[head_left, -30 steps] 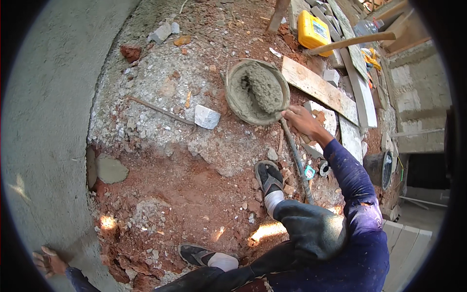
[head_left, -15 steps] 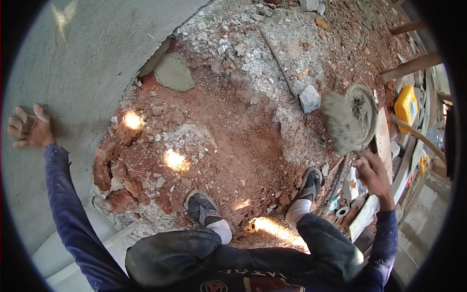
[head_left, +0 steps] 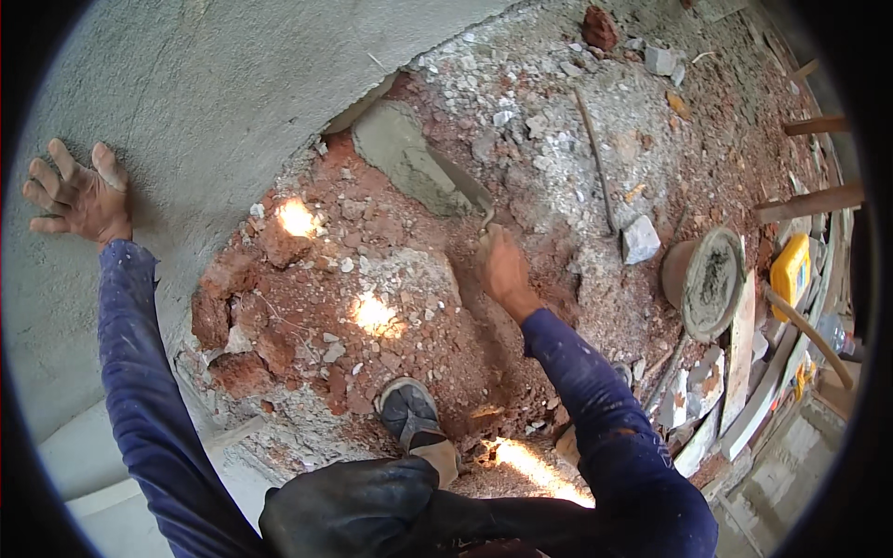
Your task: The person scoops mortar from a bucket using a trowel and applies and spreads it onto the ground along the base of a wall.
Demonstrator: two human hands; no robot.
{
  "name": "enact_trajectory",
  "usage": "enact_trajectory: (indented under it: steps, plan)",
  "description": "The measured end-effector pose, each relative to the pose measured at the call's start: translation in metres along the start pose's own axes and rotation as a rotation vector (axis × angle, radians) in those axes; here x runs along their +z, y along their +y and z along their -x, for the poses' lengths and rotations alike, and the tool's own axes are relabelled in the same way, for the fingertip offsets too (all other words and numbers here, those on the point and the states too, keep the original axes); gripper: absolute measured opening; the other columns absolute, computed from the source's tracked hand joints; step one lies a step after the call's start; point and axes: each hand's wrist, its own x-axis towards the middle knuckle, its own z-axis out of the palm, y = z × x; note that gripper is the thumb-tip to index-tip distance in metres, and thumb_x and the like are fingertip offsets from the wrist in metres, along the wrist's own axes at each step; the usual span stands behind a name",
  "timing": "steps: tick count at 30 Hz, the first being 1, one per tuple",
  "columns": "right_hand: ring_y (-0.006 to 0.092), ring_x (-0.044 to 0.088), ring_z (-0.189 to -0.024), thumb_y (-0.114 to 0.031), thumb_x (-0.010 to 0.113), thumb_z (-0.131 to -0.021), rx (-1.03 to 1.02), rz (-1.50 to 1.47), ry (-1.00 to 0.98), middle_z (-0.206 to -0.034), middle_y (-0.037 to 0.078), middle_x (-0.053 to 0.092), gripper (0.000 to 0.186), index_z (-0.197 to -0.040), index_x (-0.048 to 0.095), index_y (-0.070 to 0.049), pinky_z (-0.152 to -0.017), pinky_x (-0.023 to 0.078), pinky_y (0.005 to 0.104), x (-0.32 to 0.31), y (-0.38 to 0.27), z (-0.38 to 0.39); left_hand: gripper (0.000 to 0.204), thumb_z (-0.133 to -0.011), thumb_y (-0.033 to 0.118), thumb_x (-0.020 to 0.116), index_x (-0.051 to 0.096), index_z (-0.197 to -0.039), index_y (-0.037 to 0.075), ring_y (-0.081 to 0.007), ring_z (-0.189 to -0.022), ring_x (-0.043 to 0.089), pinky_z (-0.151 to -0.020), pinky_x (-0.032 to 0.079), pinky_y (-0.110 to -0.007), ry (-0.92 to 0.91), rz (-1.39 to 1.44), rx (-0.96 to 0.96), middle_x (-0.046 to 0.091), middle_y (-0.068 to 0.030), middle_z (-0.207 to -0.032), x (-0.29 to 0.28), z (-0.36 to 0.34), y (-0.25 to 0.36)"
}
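Note:
My left hand is spread against the rough grey wall, fingers apart and holding nothing. My right hand grips the handle of a trowel, whose blade lies at a patch of wet grey mortar at the foot of the wall, where it meets broken red soil. Part of the blade is hidden by mortar or blends with it. A round bucket of grey mortar stands to the right of my right forearm, with mortar smeared inside.
A yellow jerrycan, wooden boards and stakes lie or stand at the right, among white block pieces. A thin rod and a pale stone rest on the rubble. My foot is on the dirt below.
My right hand has moved leftward from the bucket to the wall's foot with the trowel and its load of mortar. My left hand has risen along the wall. The view has swung left.

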Motion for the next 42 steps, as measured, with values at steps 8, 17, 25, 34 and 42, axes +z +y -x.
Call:
enact_trajectory:
  steps: [8,17,25,34,42]
  plan:
    - [0.0491,0.063,-0.091,-0.038,0.04,-0.103,-0.037,0.055,-0.49,-0.095,0.032,0.065,0.047,-0.115,0.051,0.006,-0.081,0.05,0.0553,0.015,-0.02,-0.095,0.079,-0.086,0.071,0.047,0.034,-0.151,0.028,-0.0289,-0.152,0.001,-0.111,-0.016,-0.062,0.019,-0.05,0.056,0.019,-0.0042,-0.159,0.012,0.015,-0.018]
    - [0.0445,0.065,-0.083,-0.042,0.032,-0.105,-0.005,0.065,-0.644,-0.086,0.03,0.063,0.053,-0.104,0.051,0.008,-0.08,0.051,0.0522,0.007,0.051,-0.051,0.078,-0.085,0.072,0.047,0.035,-0.149,0.029,-0.0288,-0.15,0.002,-0.108,-0.009,-0.068,0.024,-0.045,0.08,0.019,-0.0032,-0.156,0.012,0.014,-0.019]
    - [0.0488,0.064,-0.091,-0.04,0.032,-0.106,0.11,-0.005,-0.666,-0.091,0.032,0.064,0.05,-0.114,0.048,0.006,-0.083,0.049,0.0561,-0.05,0.053,0.019,0.078,-0.084,0.074,0.048,0.035,-0.149,0.032,-0.0282,-0.15,0.0,-0.108,-0.006,-0.071,-0.012,-0.028,0.023,0.019,-0.002,-0.155,0.012,0.014,-0.019]
    - [0.0456,0.063,-0.097,-0.028,0.042,-0.101,-0.099,-0.003,-0.619,-0.092,0.03,0.066,0.041,-0.099,0.061,0.009,-0.089,0.048,0.0539,0.027,-0.051,-0.127,0.077,-0.084,0.073,0.049,0.036,-0.147,0.032,-0.029,-0.149,0.004,-0.106,-0.001,-0.073,-0.01,-0.066,0.021,0.023,-0.0022,-0.15,0.014,0.014,-0.023]
    - [0.0494,0.06,-0.1,-0.044,0.038,-0.104,0.064,-0.059,-0.616,-0.103,0.033,0.062,0.054,-0.118,0.051,0.006,-0.089,0.047,0.0546,-0.022,0.044,-0.009,0.077,-0.084,0.072,0.05,0.042,-0.145,0.027,-0.0279,-0.14,0.02,-0.103,0.016,-0.056,0.04,-0.092,0.053,0.033,-0.0037,-0.144,0.016,0.019,-0.028]
